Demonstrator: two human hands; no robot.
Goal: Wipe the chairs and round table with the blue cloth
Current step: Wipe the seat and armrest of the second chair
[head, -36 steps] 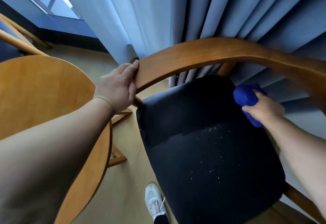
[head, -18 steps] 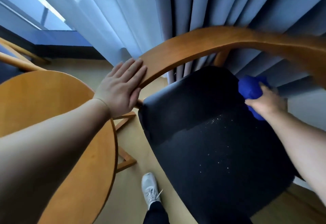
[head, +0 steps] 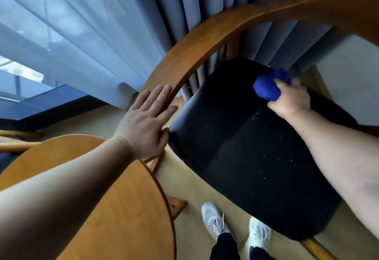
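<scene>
A wooden chair with a curved back rail [head: 205, 40] and a black seat [head: 256, 157] stands in front of me. Pale specks dot the seat's middle. My right hand [head: 291, 99] is closed around the bunched blue cloth [head: 266, 87] at the seat's far right corner. My left hand [head: 145, 122] lies flat with fingers spread against the left end of the back rail, its thumb near the seat's left corner. The round wooden table [head: 123, 208] fills the lower left, partly under my left forearm.
Grey-blue curtains [head: 215, 3] and a sheer white curtain [head: 71, 34] hang right behind the chair. Another chair's wooden rail [head: 18, 147] shows at the far left. The table's wooden base [head: 176, 206] and my white shoes [head: 215, 222] are on the light floor.
My left hand has let go of the back rail and opened flat against it. My right hand with the cloth stays at the seat's far corner. The view has tilted down, showing both shoes.
</scene>
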